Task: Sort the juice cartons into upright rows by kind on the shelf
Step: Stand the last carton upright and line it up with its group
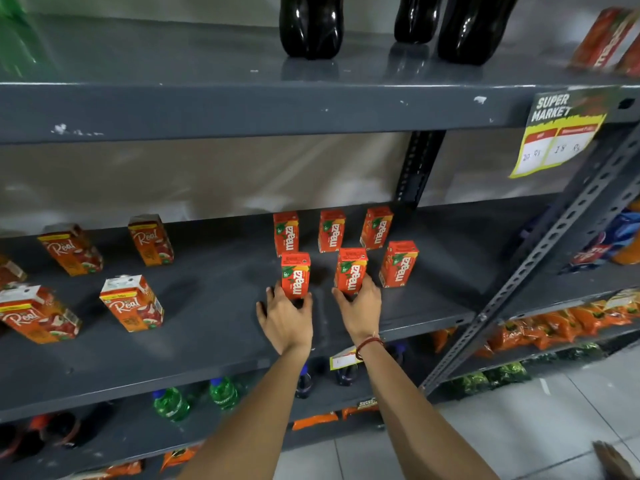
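Note:
On the grey middle shelf [214,327] several small red Maaza cartons stand upright in two rows. The back row [331,231] has three. In the front row, my left hand [284,315] grips the left Maaza carton [295,273] at its base. My right hand [358,306] grips the middle Maaza carton [350,270]. A third front carton [398,264] stands free to the right. Further left, several larger orange Real cartons [133,303] stand loosely spaced and turned at differing angles.
Dark soda bottles [311,26] stand on the shelf above. A yellow price tag [557,133] hangs from that shelf's right edge. A slotted metal upright [540,258] slants down the right. Green bottles [171,403] and orange snack bags [554,327] fill lower shelves.

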